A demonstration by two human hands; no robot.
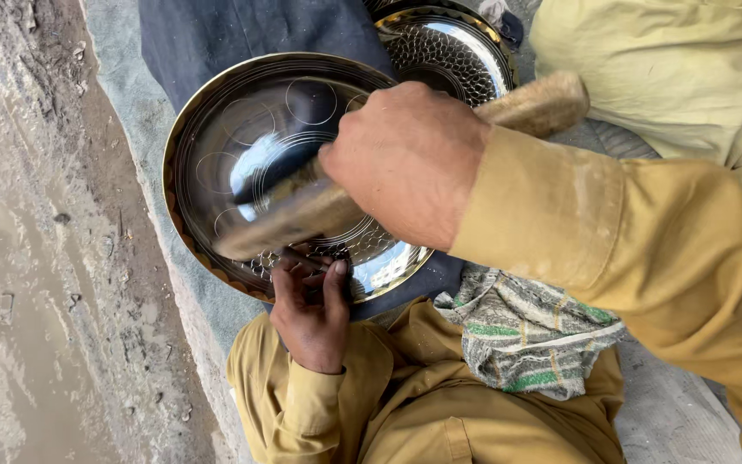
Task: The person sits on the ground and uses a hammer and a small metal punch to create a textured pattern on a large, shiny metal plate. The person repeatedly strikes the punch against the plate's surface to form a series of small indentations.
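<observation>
At left lies wet grey muddy ground (36, 258). The round shiny metal tray with engraved circles (242, 129) rests on a dark cloth (216, 34); it looks stiff, thin and slippery, best held at the rim. The left hand (311, 314) pinches a small punch against it. The right hand (405, 163) is clenched around a wooden-handled hammer (534, 105).
</observation>
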